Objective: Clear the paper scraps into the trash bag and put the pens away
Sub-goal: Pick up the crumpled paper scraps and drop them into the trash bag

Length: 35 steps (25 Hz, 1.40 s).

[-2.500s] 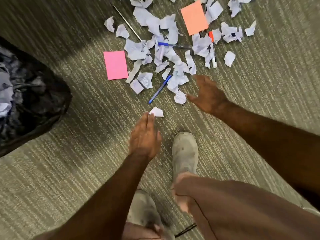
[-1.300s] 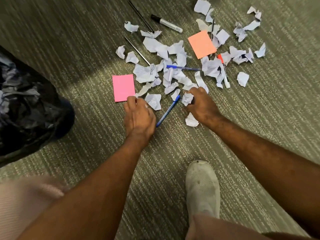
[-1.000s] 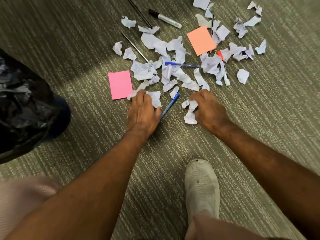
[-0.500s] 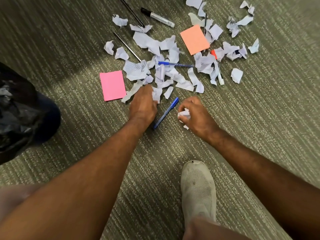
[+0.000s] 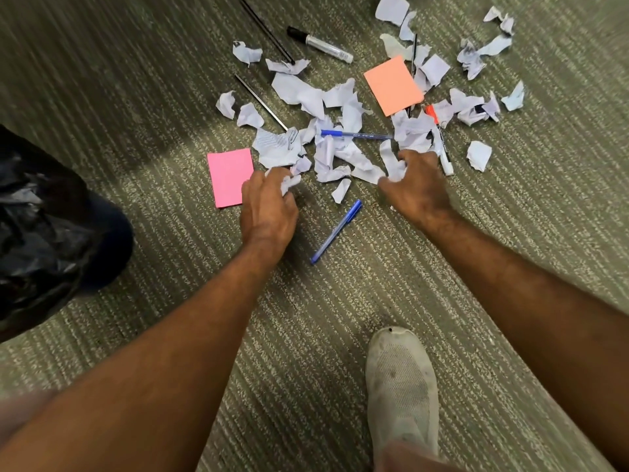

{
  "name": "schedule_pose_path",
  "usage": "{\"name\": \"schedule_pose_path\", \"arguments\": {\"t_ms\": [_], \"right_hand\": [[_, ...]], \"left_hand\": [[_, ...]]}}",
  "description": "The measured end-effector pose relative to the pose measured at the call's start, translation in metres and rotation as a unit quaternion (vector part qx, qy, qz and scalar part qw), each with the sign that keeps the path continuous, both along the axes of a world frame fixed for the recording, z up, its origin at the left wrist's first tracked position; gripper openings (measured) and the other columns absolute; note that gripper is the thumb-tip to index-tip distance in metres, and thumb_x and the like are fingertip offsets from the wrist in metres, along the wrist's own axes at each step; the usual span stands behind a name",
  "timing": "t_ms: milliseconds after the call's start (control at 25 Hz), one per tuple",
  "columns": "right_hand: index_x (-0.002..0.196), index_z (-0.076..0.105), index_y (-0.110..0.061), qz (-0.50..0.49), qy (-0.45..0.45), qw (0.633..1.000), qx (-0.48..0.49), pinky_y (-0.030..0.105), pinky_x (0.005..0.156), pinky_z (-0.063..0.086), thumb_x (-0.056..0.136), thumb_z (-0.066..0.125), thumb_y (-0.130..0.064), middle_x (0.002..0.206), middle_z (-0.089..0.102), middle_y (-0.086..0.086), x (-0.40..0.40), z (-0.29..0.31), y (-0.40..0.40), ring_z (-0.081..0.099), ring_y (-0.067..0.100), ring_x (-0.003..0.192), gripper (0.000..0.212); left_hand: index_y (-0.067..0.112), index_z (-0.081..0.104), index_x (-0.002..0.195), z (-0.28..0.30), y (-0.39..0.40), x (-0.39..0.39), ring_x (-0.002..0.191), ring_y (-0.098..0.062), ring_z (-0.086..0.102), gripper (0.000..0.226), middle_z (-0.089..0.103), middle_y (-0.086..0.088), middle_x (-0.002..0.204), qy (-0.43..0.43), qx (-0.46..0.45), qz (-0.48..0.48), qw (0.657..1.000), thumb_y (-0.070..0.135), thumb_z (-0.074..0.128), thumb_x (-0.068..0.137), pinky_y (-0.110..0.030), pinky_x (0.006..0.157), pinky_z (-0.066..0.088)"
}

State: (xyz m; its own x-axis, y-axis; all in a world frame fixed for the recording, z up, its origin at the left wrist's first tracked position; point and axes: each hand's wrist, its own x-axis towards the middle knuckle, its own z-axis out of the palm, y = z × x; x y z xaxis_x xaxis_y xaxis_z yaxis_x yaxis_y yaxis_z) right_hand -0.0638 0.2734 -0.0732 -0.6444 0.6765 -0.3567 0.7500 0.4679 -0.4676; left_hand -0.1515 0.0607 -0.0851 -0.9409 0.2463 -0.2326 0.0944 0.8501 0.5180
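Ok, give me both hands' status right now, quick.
Left hand: closed on crumpled paper scraps.
Right hand: closed on paper scraps at the pile's edge.

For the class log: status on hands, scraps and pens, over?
Left hand, right hand each closed on paper scraps. Trash bag left, apart. Blue pen loose between hands.
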Motion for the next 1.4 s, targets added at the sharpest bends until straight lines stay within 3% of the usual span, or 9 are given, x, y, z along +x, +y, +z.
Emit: {"name": "schedule_pose_path", "arguments": {"t_ms": [160,280,440,600,760,880,1120,1240,1400], "right_hand": [[0.148,0.044,-0.025,0.085,-0.025,0.996,0.010,0.050,0.097,0.053,0.077,0.072,-0.071,0.156,0.034,0.008,-0.021,0.000,-0.013,0.050,0.032,0.131,0.089],[0.145,0.042,-0.030,0.166,-0.033,0.982,0.082,0.051,0.088,0.056,0.064,0.068,-0.086,0.149,0.039,0.010,-0.029,-0.001,-0.024,0.048,0.033,0.130,0.102],[0.160,0.014,-0.034,0.280,-0.070,0.940,0.182,0.047,0.079,0.057,0.065,0.066,-0.086,0.155,0.034,0.013,-0.037,-0.008,-0.033,0.045,0.035,0.131,0.120],[0.156,0.029,-0.036,0.353,-0.048,0.914,0.196,0.046,0.081,0.057,0.082,0.064,-0.071,0.153,0.036,0.012,-0.041,-0.011,-0.031,0.047,0.032,0.128,0.089],[0.135,0.056,-0.027,0.299,0.034,0.949,0.095,0.044,0.099,0.054,0.090,0.074,-0.032,0.145,0.042,0.008,-0.038,-0.014,-0.028,0.048,0.025,0.128,0.049],[0.111,0.064,-0.020,0.257,0.082,0.961,0.067,0.031,0.097,0.054,0.089,0.076,-0.015,0.130,0.049,0.007,-0.033,-0.017,-0.021,0.052,0.019,0.115,0.026],[0.093,0.059,-0.019,0.120,0.111,0.984,-0.073,0.032,0.069,0.061,0.090,0.072,-0.009,0.130,0.051,0.004,-0.032,-0.006,-0.014,0.064,0.025,0.103,0.016],[0.089,0.059,-0.017,0.061,0.119,0.987,-0.092,0.020,0.048,0.051,0.091,0.069,-0.006,0.136,0.054,0.006,-0.028,-0.003,-0.014,0.070,0.023,0.088,0.015],[0.088,0.059,-0.022,0.064,0.114,0.990,-0.045,0.025,0.080,0.049,0.091,0.067,-0.009,0.131,0.063,0.002,-0.020,-0.001,-0.013,0.059,0.012,0.107,0.015]], "left_hand": [[0.027,0.060,0.136,-0.005,0.001,-0.003,0.133,-0.023,0.033,0.051,0.035,-0.006,0.151,0.050,-0.096,-0.075,0.991,0.005,0.066,0.090,-0.029,0.095,0.043],[0.020,0.058,0.129,-0.005,0.005,-0.003,0.150,-0.028,0.017,0.048,0.017,-0.007,0.165,0.067,-0.118,-0.101,0.986,-0.003,0.063,0.087,-0.037,0.112,0.036],[0.013,0.050,0.128,-0.005,0.009,-0.014,0.153,-0.028,0.014,0.045,0.009,-0.009,0.169,0.064,-0.115,-0.123,0.984,-0.009,0.056,0.089,-0.037,0.118,0.029],[0.008,0.043,0.135,-0.007,0.012,-0.027,0.133,-0.030,0.038,0.056,0.036,-0.016,0.152,0.103,-0.123,-0.183,0.970,-0.014,0.055,0.084,-0.037,0.109,0.042],[0.009,0.045,0.132,-0.008,0.020,-0.037,0.112,-0.026,0.044,0.054,0.049,-0.013,0.131,0.107,-0.110,-0.192,0.969,-0.013,0.054,0.084,-0.032,0.085,0.043],[0.016,0.044,0.131,-0.007,0.025,-0.038,0.099,-0.021,0.044,0.053,0.053,-0.007,0.118,0.058,-0.071,-0.151,0.984,-0.010,0.052,0.086,-0.033,0.076,0.038],[0.019,0.063,0.093,-0.001,0.024,-0.036,0.089,-0.021,0.061,0.016,0.062,0.002,0.094,-0.029,0.020,-0.052,0.998,0.010,0.052,0.099,-0.036,0.075,0.056],[0.027,0.057,0.098,0.000,0.023,-0.024,0.081,-0.017,0.060,0.008,0.060,0.006,0.088,-0.071,0.047,-0.046,0.995,0.025,0.051,0.103,-0.035,0.068,0.054],[0.029,0.056,0.119,0.000,0.025,-0.013,0.091,-0.016,0.059,0.034,0.061,0.007,0.105,-0.123,0.015,-0.115,0.986,0.045,0.068,0.091,-0.037,0.081,0.052]]}}
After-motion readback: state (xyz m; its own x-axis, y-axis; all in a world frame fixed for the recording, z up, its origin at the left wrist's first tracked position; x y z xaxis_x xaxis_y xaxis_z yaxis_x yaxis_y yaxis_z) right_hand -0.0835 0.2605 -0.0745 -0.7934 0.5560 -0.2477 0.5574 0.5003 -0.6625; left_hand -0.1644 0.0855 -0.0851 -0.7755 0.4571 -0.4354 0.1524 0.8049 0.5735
